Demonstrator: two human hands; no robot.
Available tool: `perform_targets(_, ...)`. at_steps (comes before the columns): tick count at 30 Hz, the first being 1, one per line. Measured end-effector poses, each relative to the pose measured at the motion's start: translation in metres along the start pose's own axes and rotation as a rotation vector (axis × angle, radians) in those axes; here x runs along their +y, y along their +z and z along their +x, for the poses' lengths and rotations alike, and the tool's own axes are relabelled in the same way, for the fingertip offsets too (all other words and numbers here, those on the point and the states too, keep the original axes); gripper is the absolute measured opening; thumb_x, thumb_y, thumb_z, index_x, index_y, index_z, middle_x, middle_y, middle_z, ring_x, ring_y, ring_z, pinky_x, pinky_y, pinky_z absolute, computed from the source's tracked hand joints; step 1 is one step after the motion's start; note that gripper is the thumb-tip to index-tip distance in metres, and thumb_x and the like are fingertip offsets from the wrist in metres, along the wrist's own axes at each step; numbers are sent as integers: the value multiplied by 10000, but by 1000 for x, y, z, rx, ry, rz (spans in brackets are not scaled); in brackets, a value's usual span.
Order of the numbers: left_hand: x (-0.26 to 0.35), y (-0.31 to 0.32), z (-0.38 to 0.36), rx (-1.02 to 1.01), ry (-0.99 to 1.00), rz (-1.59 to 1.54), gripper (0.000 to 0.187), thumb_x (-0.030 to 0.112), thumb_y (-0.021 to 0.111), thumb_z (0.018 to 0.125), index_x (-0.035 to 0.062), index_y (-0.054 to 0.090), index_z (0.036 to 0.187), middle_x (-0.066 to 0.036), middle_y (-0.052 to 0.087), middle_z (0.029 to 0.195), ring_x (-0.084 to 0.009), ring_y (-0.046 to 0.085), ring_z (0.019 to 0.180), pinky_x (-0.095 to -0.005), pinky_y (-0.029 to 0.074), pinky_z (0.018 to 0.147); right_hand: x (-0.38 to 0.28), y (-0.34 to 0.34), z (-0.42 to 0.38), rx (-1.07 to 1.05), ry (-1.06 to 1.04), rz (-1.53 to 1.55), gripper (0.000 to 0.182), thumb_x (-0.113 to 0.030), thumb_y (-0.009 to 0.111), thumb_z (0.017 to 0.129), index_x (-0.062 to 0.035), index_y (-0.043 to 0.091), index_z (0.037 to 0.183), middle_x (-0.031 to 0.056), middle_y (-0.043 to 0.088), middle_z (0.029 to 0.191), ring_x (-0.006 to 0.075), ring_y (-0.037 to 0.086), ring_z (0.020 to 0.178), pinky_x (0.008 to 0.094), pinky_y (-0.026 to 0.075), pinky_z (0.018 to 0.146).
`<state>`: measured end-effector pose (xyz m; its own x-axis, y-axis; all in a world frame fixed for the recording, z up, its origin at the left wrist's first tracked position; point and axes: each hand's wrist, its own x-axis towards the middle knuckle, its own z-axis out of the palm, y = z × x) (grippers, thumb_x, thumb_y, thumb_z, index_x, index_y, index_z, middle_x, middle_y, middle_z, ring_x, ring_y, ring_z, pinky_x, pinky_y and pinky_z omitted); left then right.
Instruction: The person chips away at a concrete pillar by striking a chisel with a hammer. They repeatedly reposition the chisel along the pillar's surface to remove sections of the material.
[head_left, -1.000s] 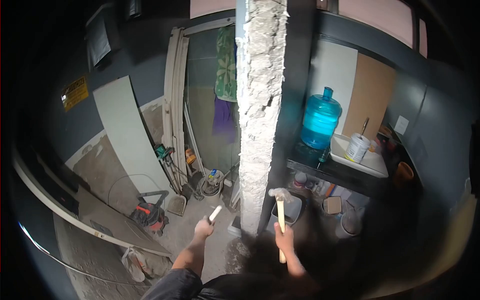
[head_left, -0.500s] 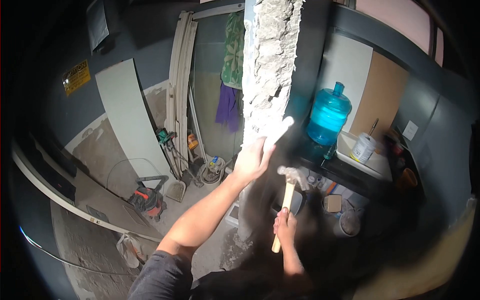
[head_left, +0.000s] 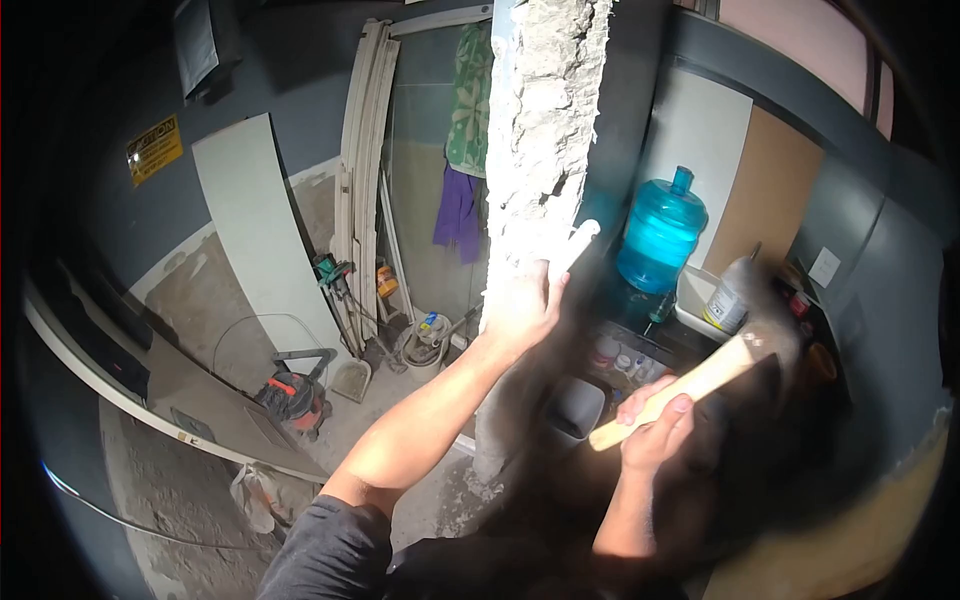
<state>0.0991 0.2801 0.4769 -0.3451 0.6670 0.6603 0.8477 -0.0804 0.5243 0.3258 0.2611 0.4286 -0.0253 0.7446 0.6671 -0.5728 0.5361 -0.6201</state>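
While the right hand (head_left: 655,432) grips a wooden-handled hammer (head_left: 700,378) at lower right, its blurred head tilted up and to the right, the left hand (head_left: 520,305) is closed around a pale chisel (head_left: 572,245) held against the rough concrete column (head_left: 540,130) at centre frame. Beyond stand a blue water jug (head_left: 660,232) and, upper left, a yellow sign (head_left: 153,148), its lettering unreadable.

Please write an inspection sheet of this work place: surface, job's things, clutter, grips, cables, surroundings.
Surface: rough chipped concrete column.
Job's things: pale chisel-like rod set against the column; wooden-handled hammer swung out to the right, head blurred.
Clutter: red shop vacuum, white bucket.
Grips: left hand shut on the rod; right hand shut on the hammer.
Cables: hose coil on the floor.
Surroundings: blue water jug, leaning white board.
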Motion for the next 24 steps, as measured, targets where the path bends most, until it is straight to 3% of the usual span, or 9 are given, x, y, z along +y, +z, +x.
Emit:
perform_targets(4, 4, -4, 0, 50, 37, 52, 365, 361, 531, 1001, -2, 561, 986, -243, 636, 683, -440, 663, 698, -511, 525, 637, -12, 9, 22, 46, -52, 60, 606, -620, 376, 1015, -25, 467, 945, 76, 471, 663, 140, 445, 497, 269, 412, 460)
perform_targets(6, 10, -5, 1, 29, -2, 106, 360, 358, 548, 995, 3, 553, 937, -235, 629, 655, -442, 659, 672, -517, 528, 617, -12, 23, 25, 96, -67, 222, 587, -564, 334, 1048, -31, 443, 827, 83, 473, 669, 152, 462, 509, 263, 419, 491)
perform_targets(9, 11, -6, 3, 16, 40, 87, 365, 330, 541, 1000, -33, 536, 967, -254, 644, 675, -452, 657, 644, -541, 530, 606, 31, 40, 22, 104, -84, 163, 544, -515, 364, 1058, -24, 451, 841, 64, 467, 626, 139, 460, 491, 259, 403, 461)
perform_targets(11, 12, -9, 2, -2, 25, 89, 365, 334, 539, 1000, -29, 539, 966, -253, 646, 677, -453, 660, 650, -542, 534, 614, 78, 43, 12, 23, 145, 60, 461, -444, 417, 1063, -39, 463, 846, 21, 455, 608, 97, 441, 467, 243, 373, 430)
perform_targets(13, 12, -12, 2, -7, 17, 92, 365, 337, 536, 1000, -25, 541, 965, -252, 648, 680, -454, 662, 657, -542, 538, 622, 85, 42, 13, -44, 500, -106, 400, -404, 454, 1060, -62, 472, 854, -17, 441, 605, 62, 413, 449, 228, 346, 409)
perform_targets(15, 9, -14, 1, -18, 0, 129, 361, 340, 539, 998, -18, 544, 955, -245, 654, 684, -450, 668, 674, -538, 543, 636, 74, 31, 9, -10, 523, -31, 416, -435, 441, 1058, -59, 472, 883, -10, 448, 618, 67, 402, 446, 227, 346, 404)
perform_targets(21, 15, -13, 1, -29, -30, 108, 353, 334, 551, 992, -17, 543, 949, -236, 664, 698, -440, 674, 690, -533, 545, 641, 30, 38, 18, 140, -111, 68, 550, -502, 339, 1067, -23, 446, 817, 54, 459, 648, 130, 448, 489, 238, 404, 462)
perform_targets(24, 15, -16, 3, -36, -25, 148, 362, 343, 545, 994, -16, 544, 947, -238, 661, 693, -441, 673, 686, -534, 545, 638, 42, 46, 19, 154, -126, 127, 568, -522, 344, 1061, -24, 449, 808, 57, 463, 643, 137, 454, 490, 250, 417, 468)
